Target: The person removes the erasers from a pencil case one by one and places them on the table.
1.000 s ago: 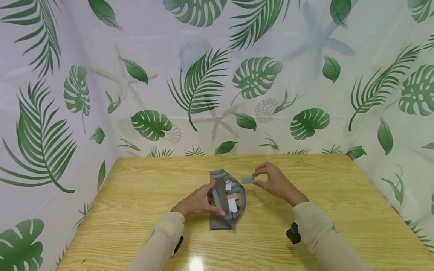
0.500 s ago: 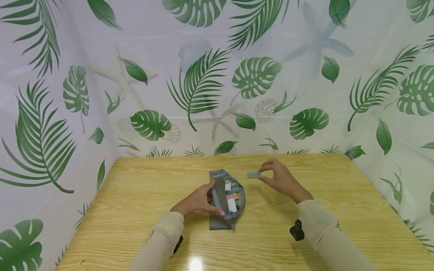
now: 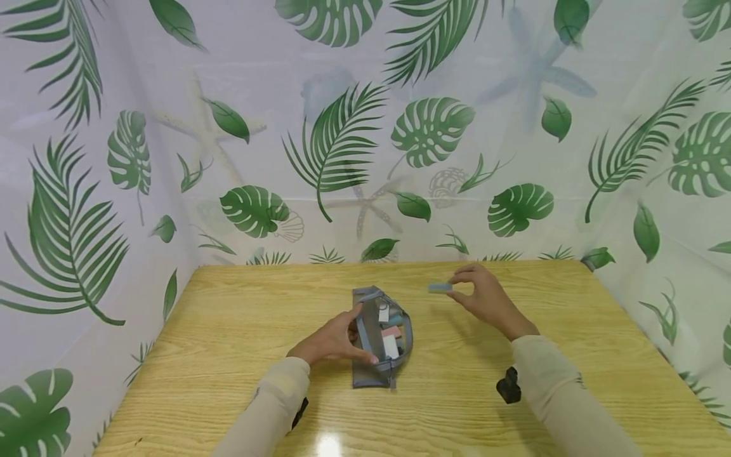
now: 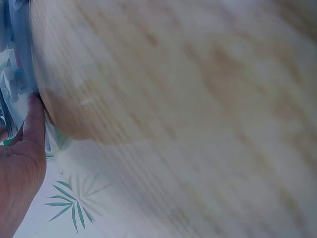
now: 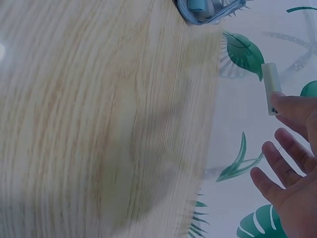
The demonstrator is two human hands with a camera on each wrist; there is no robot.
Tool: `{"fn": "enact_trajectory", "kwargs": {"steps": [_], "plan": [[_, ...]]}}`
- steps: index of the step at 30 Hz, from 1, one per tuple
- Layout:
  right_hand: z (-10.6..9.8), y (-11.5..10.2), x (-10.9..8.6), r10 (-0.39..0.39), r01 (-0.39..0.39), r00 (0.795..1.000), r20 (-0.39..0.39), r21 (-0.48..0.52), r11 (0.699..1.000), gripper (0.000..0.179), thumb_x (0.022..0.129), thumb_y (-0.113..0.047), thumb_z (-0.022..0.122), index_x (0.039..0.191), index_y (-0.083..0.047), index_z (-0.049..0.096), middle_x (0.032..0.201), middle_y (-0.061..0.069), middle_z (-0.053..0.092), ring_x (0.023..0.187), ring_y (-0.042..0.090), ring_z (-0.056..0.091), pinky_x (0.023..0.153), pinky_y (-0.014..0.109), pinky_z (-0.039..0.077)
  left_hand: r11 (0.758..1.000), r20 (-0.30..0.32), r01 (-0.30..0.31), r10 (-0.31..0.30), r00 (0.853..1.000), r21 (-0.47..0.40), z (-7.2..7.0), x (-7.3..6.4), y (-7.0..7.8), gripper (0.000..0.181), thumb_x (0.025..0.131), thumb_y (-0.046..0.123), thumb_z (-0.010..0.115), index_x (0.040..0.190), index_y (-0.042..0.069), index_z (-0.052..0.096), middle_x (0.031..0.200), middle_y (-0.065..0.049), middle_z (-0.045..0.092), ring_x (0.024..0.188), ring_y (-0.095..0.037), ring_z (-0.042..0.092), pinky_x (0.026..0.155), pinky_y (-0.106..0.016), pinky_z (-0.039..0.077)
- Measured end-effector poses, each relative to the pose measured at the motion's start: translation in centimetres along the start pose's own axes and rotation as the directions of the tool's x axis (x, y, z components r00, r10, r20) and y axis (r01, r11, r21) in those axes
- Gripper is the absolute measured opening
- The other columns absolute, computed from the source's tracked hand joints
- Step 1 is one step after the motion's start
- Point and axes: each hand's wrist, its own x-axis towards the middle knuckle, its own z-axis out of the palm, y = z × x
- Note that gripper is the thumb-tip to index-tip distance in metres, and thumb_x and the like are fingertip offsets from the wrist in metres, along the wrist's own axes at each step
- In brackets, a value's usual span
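An unzipped grey pouch (image 3: 370,336) lies on the table, its mouth facing right. My left hand (image 3: 332,336) holds its mouth wide, with the thumb at the near corner and the fingers at the left side. Inside are a white block (image 3: 391,346), a pink block (image 3: 392,332), a white piece with a ring (image 3: 384,313) and a blue item (image 3: 395,319). To the right and farther back, my right hand (image 3: 485,298) pinches a small pale blue block (image 3: 440,288), shaped like an eraser, between thumb and fingertips. The right wrist view shows this block whitish, with a dark mark near one end.
The wood-grain table (image 3: 245,304) runs back to a leaf-printed cloth (image 3: 342,158), which also hangs at both sides. A small black device (image 3: 509,385) sits under the right wrist, and another (image 3: 299,412) by the left sleeve.
My right hand has moved right and slightly back, carrying the pale blue block away from the pouch. My left hand and the pouch have stayed in place.
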Motion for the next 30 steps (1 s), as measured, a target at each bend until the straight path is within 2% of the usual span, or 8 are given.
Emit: {"fn": "enact_trajectory", "kwargs": {"steps": [5, 14, 24, 30], "plan": [[-0.2, 0.7, -0.3, 0.01, -0.01, 1.0, -0.024, 0.0, 1.0, 0.022, 0.083, -0.01, 0.073, 0.1, 0.004, 0.07, 0.108, 0.02, 0.057, 0.103, 0.036, 0.053, 0.087, 0.053, 0.045, 1.0, -0.002, 0.001, -0.001, 1.0, 0.004, 0.0, 0.0, 0.1, 0.12, 0.07, 0.038, 0.084, 0.152, 0.004, 0.003, 0.142, -0.017, 0.04, 0.126, -0.026, 0.045, 0.102, -0.039, 0.039], [-0.6, 1.9, -1.1, 0.063, -0.063, 0.998, -0.003, -0.013, 0.998, 0.023, 0.084, -0.011, 0.072, 0.101, 0.004, 0.069, 0.11, 0.02, 0.057, 0.102, 0.037, 0.053, 0.087, 0.054, 0.044, 1.0, -0.001, 0.004, -0.004, 1.0, 0.015, 0.1, 0.1, 0.0, 0.119, 0.07, 0.036, 0.084, 0.152, 0.004, 0.003, 0.141, -0.018, 0.041, 0.126, -0.027, 0.045, 0.102, -0.04, 0.039], [-1.0, 3.1, -2.0, 0.094, -0.094, 0.996, -0.012, -0.028, 0.995, 0.024, 0.084, -0.009, 0.072, 0.102, 0.006, 0.069, 0.11, 0.024, 0.057, 0.102, 0.039, 0.052, 0.083, 0.054, 0.045, 1.0, -0.003, 0.0, 0.0, 1.0, 0.025, 0.0, 0.1, 0.0, 0.12, 0.07, 0.039, 0.084, 0.152, 0.004, 0.003, 0.141, -0.017, 0.041, 0.125, -0.025, 0.045, 0.102, -0.039, 0.039], [-1.1, 4.1, -2.7, 0.138, -0.138, 0.99, -0.013, -0.037, 0.99, 0.024, 0.085, -0.011, 0.071, 0.101, 0.006, 0.069, 0.109, 0.024, 0.057, 0.101, 0.04, 0.052, 0.082, 0.055, 0.045, 1.0, -0.003, 0.007, -0.007, 1.0, 0.023, 0.0, 0.1, -0.1, 0.12, 0.07, 0.037, 0.084, 0.152, 0.004, 0.003, 0.138, -0.015, 0.044, 0.122, -0.024, 0.048, 0.101, -0.038, 0.041]]}}
